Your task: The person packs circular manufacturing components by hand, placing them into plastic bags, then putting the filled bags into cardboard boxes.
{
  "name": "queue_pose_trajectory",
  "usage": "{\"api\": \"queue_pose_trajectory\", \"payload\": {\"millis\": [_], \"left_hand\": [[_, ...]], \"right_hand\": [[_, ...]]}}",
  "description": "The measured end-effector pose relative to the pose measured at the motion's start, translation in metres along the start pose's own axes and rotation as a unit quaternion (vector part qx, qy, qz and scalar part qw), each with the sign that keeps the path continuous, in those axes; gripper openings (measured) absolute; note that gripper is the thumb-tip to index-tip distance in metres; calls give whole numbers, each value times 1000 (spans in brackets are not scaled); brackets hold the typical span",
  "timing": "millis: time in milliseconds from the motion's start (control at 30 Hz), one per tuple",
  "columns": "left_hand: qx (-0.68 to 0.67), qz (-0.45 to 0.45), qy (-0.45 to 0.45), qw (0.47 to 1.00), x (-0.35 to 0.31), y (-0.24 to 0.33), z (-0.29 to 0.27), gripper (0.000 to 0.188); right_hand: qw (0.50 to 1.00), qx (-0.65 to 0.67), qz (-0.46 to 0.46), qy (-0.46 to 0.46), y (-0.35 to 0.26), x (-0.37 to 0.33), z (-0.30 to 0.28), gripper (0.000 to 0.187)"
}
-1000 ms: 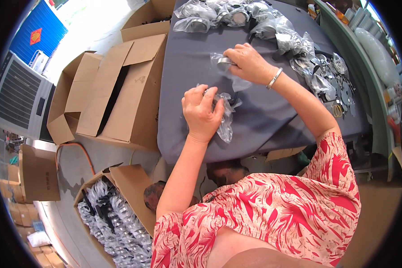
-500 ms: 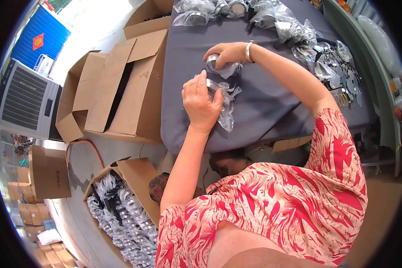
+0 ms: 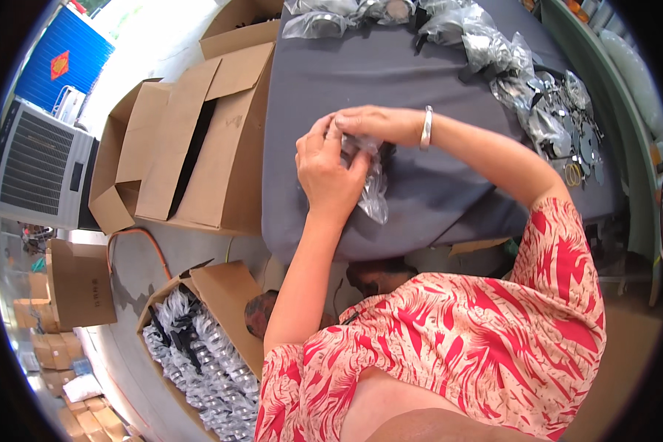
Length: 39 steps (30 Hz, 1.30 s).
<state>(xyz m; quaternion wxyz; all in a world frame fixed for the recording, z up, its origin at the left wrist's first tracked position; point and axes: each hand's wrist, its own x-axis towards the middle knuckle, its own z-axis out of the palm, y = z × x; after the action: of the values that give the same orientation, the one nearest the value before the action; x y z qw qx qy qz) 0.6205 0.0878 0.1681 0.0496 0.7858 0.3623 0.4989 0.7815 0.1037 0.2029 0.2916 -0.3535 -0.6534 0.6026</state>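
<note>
Near the front left of the grey cloth-covered table, my left hand is curved over a metal part in a clear plastic bag. The loose end of the bag trails out past the thumb toward the front edge. My right hand, with a silver bangle on its wrist, reaches in from the right, its fingertips against the left hand's fingers. Crumpled plastic and a dark piece show beneath its palm. Most of what lies under both hands is hidden.
More bagged metal parts line the table's far side, with loose metal discs and yellow rings at right. A large cardboard box stands left of the table. Below it, an open box holds bagged parts.
My right hand has come down toward me, bringing its bagged round metal part against the one under my left hand. The left hand has stayed nearly in place.
</note>
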Motion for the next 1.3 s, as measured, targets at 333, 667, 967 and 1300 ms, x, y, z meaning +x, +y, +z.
{"api": "queue_pose_trajectory", "payload": {"millis": [333,667,967,1300], "left_hand": [[-9,23,-6,1000,-5,-3,-7,47],[-49,1,-5,999,-5,-3,-9,46],[-32,17,5,999,-2,-9,-3,43],[-12,29,-2,1000,0,-8,7,50]], "right_hand": [[756,-553,-81,342,-18,89,-114,31],[757,-535,105,361,10,135,-169,28],[822,-528,56,208,-83,59,-103,32],[969,-154,182,57,-13,28,-41,43]]}}
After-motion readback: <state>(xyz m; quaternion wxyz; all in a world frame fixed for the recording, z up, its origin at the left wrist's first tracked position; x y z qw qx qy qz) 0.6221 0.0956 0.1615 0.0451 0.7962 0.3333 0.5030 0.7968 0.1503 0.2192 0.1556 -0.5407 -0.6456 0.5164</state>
